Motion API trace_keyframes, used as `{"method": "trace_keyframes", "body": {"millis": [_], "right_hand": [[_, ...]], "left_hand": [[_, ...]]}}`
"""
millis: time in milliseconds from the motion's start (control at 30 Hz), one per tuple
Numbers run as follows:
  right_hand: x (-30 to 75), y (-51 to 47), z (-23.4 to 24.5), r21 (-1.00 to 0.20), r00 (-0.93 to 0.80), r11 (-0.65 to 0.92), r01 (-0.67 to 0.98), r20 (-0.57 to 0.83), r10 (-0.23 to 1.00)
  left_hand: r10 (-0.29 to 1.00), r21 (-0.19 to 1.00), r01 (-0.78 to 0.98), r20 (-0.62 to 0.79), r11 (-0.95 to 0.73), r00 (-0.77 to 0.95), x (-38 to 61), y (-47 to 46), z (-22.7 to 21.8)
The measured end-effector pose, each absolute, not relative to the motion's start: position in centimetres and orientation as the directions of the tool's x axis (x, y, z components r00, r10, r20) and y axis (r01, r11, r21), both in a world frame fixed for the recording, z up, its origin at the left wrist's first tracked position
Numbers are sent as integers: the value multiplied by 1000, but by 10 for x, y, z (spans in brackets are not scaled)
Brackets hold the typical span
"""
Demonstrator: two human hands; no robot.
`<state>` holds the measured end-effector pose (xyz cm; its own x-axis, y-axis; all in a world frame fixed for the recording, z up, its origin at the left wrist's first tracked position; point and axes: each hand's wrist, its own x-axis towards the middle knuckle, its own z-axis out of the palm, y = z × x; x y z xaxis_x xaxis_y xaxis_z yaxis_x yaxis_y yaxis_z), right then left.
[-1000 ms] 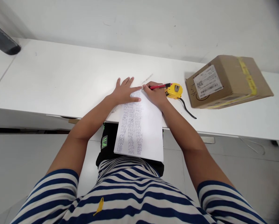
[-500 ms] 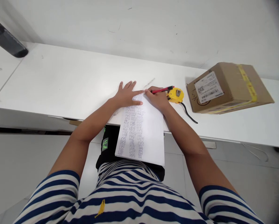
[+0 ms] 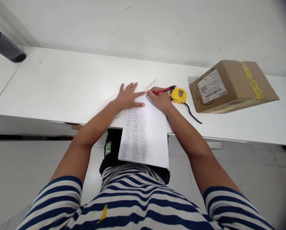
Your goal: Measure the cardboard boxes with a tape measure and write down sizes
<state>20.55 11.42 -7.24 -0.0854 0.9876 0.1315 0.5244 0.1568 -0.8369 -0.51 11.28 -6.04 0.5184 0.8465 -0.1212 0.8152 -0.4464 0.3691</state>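
A white sheaf of paper (image 3: pixel 156 137) hangs over the table's near edge toward my lap, with columns of blue handwriting on its left and middle. My left hand (image 3: pixel 128 97) lies flat with fingers spread across the paper's top left part. In my right hand (image 3: pixel 158 100) is a red pen (image 3: pixel 162 90) with a black end, gripped near its tip at the top of the paper. The tip itself is hidden by my fingers. Just right of that hand sits a yellow tape measure (image 3: pixel 178 95) with a black strap.
A thin clear stick, perhaps a pen refill (image 3: pixel 151 83), lies beyond my hands. To the right stands a taped cardboard box (image 3: pixel 236 86) with a label. A dark cylindrical object (image 3: pixel 7 44) is at the far left. The white table (image 3: pixel 61 80) meets a wall behind.
The whole view has shifted slightly through head movement. My right hand and the pen have barely moved on the paper; my left hand stays spread in place.
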Motion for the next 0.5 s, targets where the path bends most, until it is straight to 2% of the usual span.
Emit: {"method": "trace_keyframes", "body": {"millis": [333,500], "right_hand": [[207,115,-73,-833,-91,175,524,150,985],[207,116,-73,-828,-43,158,538,160,986]], "left_hand": [[840,311,835,-163,-455,518,-2,111,-55],[841,326,827,-140,-458,522,-3,111,-56]]}}
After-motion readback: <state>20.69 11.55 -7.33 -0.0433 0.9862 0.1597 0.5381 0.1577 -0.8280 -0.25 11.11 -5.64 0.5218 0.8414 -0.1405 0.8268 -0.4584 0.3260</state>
